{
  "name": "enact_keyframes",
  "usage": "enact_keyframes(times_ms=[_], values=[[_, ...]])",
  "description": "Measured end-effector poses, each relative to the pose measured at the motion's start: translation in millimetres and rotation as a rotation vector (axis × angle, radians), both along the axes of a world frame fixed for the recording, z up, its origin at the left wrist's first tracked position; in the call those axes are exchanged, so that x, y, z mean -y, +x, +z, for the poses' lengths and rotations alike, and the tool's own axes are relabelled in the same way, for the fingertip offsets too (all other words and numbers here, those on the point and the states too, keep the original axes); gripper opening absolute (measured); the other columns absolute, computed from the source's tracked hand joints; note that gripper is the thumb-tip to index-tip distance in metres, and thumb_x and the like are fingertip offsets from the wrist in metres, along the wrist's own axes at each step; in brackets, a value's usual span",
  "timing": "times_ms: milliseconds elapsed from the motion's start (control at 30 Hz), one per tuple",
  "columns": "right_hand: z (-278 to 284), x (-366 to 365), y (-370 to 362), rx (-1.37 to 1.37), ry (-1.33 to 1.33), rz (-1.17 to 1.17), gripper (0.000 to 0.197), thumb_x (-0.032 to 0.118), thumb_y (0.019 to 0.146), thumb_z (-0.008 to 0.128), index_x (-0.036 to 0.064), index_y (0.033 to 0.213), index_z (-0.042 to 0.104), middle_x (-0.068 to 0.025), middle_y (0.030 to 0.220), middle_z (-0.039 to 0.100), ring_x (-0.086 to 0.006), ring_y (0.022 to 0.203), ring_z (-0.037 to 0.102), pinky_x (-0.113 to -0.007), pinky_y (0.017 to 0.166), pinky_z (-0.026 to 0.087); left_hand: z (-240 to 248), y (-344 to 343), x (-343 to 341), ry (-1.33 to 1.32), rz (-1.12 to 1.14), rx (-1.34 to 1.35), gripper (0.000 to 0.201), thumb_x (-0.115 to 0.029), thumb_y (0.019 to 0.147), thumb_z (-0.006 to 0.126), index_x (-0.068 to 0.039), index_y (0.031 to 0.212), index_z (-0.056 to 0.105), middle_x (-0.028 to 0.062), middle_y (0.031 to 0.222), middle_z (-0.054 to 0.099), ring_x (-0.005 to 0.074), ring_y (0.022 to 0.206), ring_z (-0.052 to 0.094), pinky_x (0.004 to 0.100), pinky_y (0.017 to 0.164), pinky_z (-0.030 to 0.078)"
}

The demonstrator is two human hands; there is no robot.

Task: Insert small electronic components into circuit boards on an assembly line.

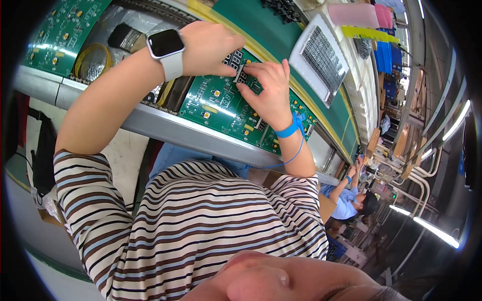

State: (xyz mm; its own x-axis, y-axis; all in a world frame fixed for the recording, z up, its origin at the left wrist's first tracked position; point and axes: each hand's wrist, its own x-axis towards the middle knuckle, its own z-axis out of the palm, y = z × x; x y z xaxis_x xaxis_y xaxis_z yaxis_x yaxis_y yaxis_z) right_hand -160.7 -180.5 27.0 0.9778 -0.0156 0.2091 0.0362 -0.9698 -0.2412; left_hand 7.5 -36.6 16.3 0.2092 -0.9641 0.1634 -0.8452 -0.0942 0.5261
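Observation:
A green circuit board (226, 103) lies under both hands, dotted with small yellow-centred white buttons. My right hand (271, 95), with a blue strap and cord at its wrist, pinches a small black-and-white digit display (242, 75) between thumb and forefinger at the board's surface. From the left, my left hand (208, 47) bends over the neighbouring digit displays (234, 59). Its thumb tip meets the end of the pinched display, and its curled fingers are partly hidden. A watch with a pale band is on the left wrist.
More circuit boards (60, 32) line the rail at left, past a brush (128, 37) and a yellow tape roll (93, 61). Beyond the line sits a white tray (321, 55) full of digit displays, near a pink bottle (359, 16). Another person (346, 200) works at far right.

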Motion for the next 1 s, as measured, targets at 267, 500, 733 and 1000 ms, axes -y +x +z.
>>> enact_keyframes(times_ms=[267, 500, 733, 1000], values=[[3, -3, 2, -0.037, -0.058, -0.011, 0.028, 0.016, 0.065, 0.076, 0.0079, 0.089, 0.065, -0.0024, 0.098, 0.063, -0.024, 0.099, 0.053, -0.057, 0.104, 0.023, -8, 1, -1, -0.055, 0.003, 0.082, 0.037, -0.029, 0.068, 0.075, -0.002, 0.09, 0.062, 0.0146, 0.075, 0.066, 0.0295, 0.073, 0.067, 0.037, 0.065, 0.054], [2, -3, 1, -0.023, -0.067, -0.01, 0.027, 0.016, 0.065, 0.076, 0.0082, 0.088, 0.065, -0.0032, 0.097, 0.063, -0.0245, 0.098, 0.054, -0.057, 0.104, 0.024, -7, -3, -1, -0.032, 0.015, 0.099, 0.037, -0.028, 0.069, 0.075, -0.003, 0.093, 0.063, 0.014, 0.077, 0.067, 0.0291, 0.075, 0.067, 0.0364, 0.066, 0.054], [0, -4, -1, 0.003, -0.091, -0.014, 0.026, 0.015, 0.064, 0.076, 0.0083, 0.087, 0.065, -0.0028, 0.096, 0.062, -0.0245, 0.097, 0.054, -0.058, 0.103, 0.025, -9, -4, 0, -0.059, 0.009, 0.117, 0.037, -0.027, 0.068, 0.075, -0.003, 0.093, 0.062, 0.014, 0.077, 0.066, 0.0293, 0.075, 0.067, 0.0367, 0.066, 0.054], [1, -3, -1, 0.002, -0.093, 0.013, 0.025, 0.015, 0.063, 0.077, 0.0086, 0.085, 0.065, -0.0021, 0.094, 0.062, -0.024, 0.096, 0.054, -0.059, 0.102, 0.025, -15, -4, 1, -0.12, 0.012, 0.135, 0.037, -0.025, 0.066, 0.076, -0.002, 0.091, 0.061, 0.014, 0.075, 0.066, 0.0293, 0.073, 0.067, 0.0362, 0.065, 0.054]])
